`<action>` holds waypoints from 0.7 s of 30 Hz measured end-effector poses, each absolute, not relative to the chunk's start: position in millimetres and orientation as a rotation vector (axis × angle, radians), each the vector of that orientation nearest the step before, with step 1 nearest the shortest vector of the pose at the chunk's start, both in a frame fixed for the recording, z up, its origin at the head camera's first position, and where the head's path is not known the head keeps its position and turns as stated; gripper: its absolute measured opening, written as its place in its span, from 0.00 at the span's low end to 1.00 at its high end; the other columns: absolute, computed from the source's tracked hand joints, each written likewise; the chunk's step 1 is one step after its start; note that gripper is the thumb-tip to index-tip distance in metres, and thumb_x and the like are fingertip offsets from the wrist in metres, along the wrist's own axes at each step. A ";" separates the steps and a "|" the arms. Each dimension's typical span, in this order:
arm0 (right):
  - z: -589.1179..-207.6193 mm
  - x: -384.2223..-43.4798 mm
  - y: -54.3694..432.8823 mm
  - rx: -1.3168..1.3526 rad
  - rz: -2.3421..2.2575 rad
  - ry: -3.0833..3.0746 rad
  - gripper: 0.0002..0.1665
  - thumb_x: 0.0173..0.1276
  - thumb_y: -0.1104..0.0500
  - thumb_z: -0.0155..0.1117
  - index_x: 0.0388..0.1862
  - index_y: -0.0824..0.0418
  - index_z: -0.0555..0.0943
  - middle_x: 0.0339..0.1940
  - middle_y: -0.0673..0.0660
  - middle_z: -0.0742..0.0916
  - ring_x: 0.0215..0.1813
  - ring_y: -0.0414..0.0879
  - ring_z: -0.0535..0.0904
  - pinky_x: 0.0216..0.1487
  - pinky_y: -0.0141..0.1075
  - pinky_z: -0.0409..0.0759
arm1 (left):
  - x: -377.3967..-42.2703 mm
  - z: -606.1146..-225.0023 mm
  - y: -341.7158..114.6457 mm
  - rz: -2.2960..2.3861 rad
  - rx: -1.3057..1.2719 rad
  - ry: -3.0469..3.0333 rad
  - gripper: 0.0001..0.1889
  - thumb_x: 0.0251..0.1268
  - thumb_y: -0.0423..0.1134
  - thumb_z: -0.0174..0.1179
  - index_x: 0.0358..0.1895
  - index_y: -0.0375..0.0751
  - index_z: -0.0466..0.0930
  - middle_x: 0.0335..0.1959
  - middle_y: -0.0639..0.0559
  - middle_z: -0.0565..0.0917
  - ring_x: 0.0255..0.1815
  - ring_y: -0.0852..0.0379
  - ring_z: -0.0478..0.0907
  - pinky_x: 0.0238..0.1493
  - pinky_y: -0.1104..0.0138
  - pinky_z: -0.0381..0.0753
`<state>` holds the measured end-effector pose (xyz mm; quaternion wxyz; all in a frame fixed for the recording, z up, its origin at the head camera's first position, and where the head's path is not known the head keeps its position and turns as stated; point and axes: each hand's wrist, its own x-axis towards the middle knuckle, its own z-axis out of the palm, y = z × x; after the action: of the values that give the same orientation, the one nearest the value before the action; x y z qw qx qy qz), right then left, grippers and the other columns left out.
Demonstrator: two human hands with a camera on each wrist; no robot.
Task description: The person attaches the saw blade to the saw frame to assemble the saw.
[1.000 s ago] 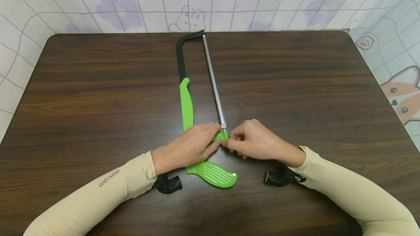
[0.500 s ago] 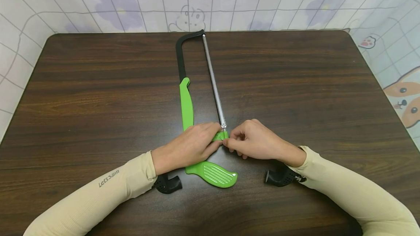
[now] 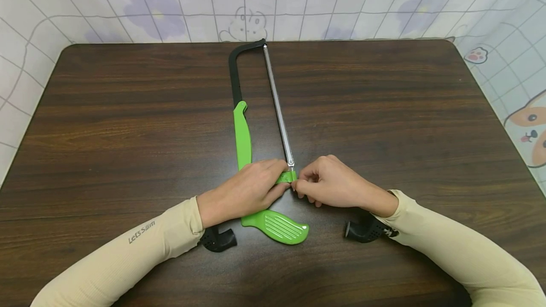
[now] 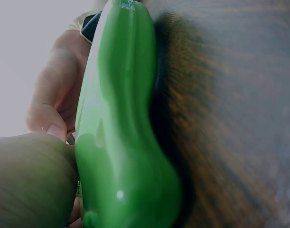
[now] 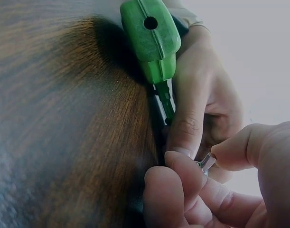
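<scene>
A hacksaw with a green handle (image 3: 279, 227) lies flat on the table, its black frame (image 3: 234, 75) pointing away from me. My left hand (image 3: 247, 191) holds the saw's green crosspiece (image 3: 286, 176) near the handle. Along the right side runs the silver blade (image 3: 278, 108), ending at that crosspiece. My right hand (image 3: 334, 184) pinches a small metal wing nut (image 5: 207, 162) between thumb and fingers at the crosspiece's near end. In the left wrist view the green grip (image 4: 126, 142) fills the middle and hides much of the left hand.
The dark wooden table (image 3: 396, 108) reaches back to a patterned wall covering (image 3: 341, 4). Black wrist camera mounts (image 3: 219, 239) sit under both sleeves, close to the tabletop. The saw's far end reaches the table's back edge.
The right thumb and fingertips shift very slightly at the wing nut. The left hand and the hacksaw keep their places.
</scene>
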<state>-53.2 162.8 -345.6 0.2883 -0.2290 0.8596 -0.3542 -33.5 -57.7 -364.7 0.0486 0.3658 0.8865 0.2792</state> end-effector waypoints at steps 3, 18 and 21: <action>-345.3 -53.2 162.7 -0.611 -0.940 2.298 0.17 0.68 0.60 0.57 0.20 0.51 0.85 0.14 0.45 0.81 0.18 0.42 0.80 0.21 0.31 0.71 | -33.5 -364.0 -57.9 0.854 1.116 2.702 0.05 0.78 0.39 0.58 0.45 0.41 0.77 0.32 0.55 0.78 0.30 0.63 0.71 0.34 0.71 0.75; -343.8 -54.1 163.4 -0.622 -0.954 2.290 0.17 0.66 0.62 0.56 0.20 0.52 0.85 0.13 0.46 0.82 0.19 0.42 0.81 0.20 0.32 0.72 | -33.3 -363.9 -58.1 0.863 1.124 2.705 0.06 0.78 0.40 0.58 0.47 0.40 0.78 0.33 0.54 0.80 0.31 0.63 0.73 0.35 0.70 0.77; -343.2 -55.2 164.2 -0.621 -0.954 2.274 0.16 0.66 0.62 0.56 0.21 0.52 0.85 0.14 0.46 0.82 0.18 0.42 0.80 0.18 0.32 0.71 | -33.4 -364.4 -57.9 0.858 1.119 2.702 0.06 0.78 0.39 0.58 0.47 0.40 0.78 0.33 0.54 0.80 0.31 0.63 0.73 0.35 0.70 0.77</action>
<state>-55.2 164.2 -343.2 0.2950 -0.2334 0.8544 -0.3584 -33.4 -57.9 -364.4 0.0470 0.3667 0.8856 0.2812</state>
